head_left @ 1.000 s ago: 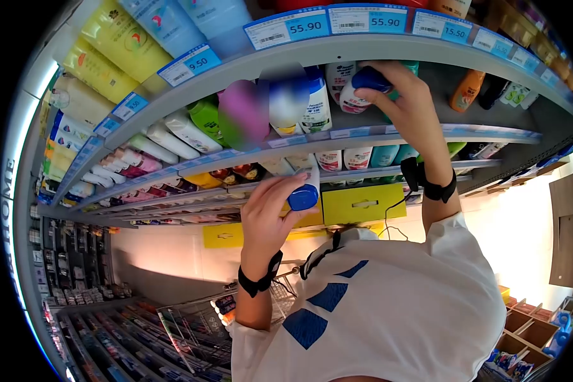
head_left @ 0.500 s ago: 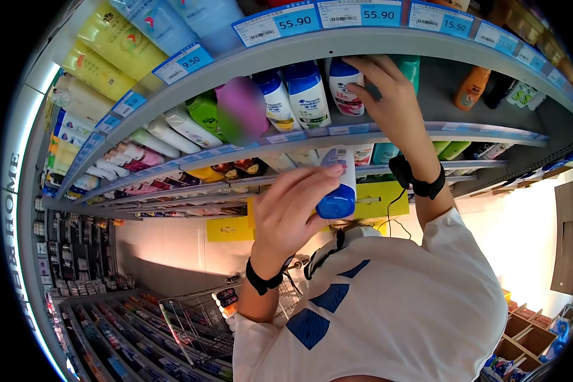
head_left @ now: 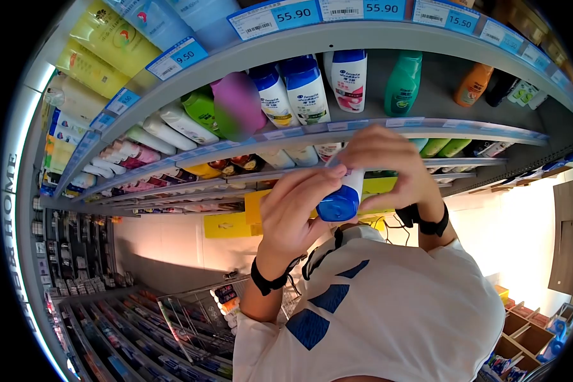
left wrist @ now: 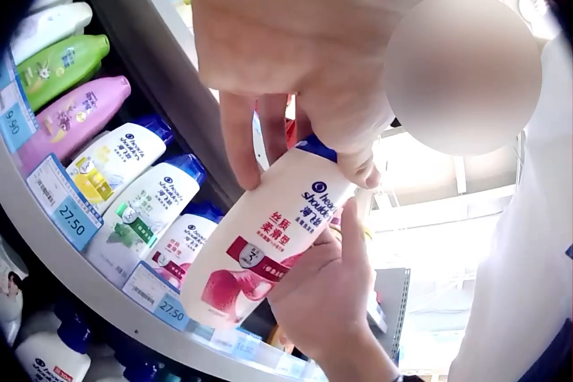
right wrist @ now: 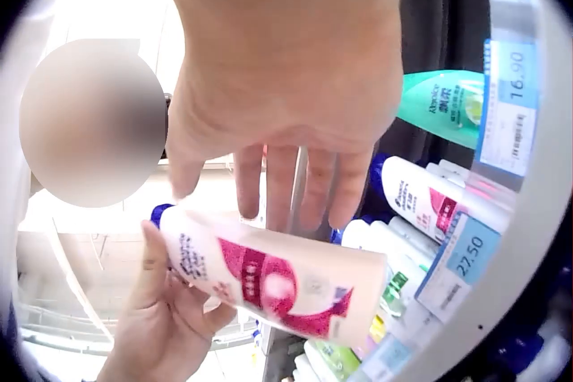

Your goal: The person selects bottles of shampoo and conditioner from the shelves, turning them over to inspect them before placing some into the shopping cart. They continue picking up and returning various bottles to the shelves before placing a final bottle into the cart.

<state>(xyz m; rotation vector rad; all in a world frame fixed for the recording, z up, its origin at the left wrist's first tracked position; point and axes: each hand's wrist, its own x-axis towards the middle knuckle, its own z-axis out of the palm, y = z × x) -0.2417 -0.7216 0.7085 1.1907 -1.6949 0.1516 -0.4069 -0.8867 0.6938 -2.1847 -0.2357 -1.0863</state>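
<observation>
My left hand (head_left: 293, 207) grips a white shampoo bottle (head_left: 339, 205) near its blue cap, in front of the shelves. The cap points towards me in the head view. Pink and dark red label graphics show on the bottle (left wrist: 255, 248) in the left wrist view. Alongside it is my right hand (head_left: 391, 162), its thumb apart from the fingers. In the right wrist view those fingers (right wrist: 279, 185) are extended right at the bottle's side. A similar pink-label shampoo bottle (head_left: 349, 83) stands upright on the shelf above.
Two more blue-capped bottles (head_left: 307, 92) stand to its left, and a green bottle (head_left: 403, 86) and an orange bottle (head_left: 473, 86) to its right. Shelf edges (head_left: 337, 132) with price tags run just beyond my hands. A wire shopping cart (head_left: 200, 312) is at lower left.
My right hand has let go of the pink-label bottle on the upper shelf and come down beside the held bottle. My left hand has carried its bottle to the right.
</observation>
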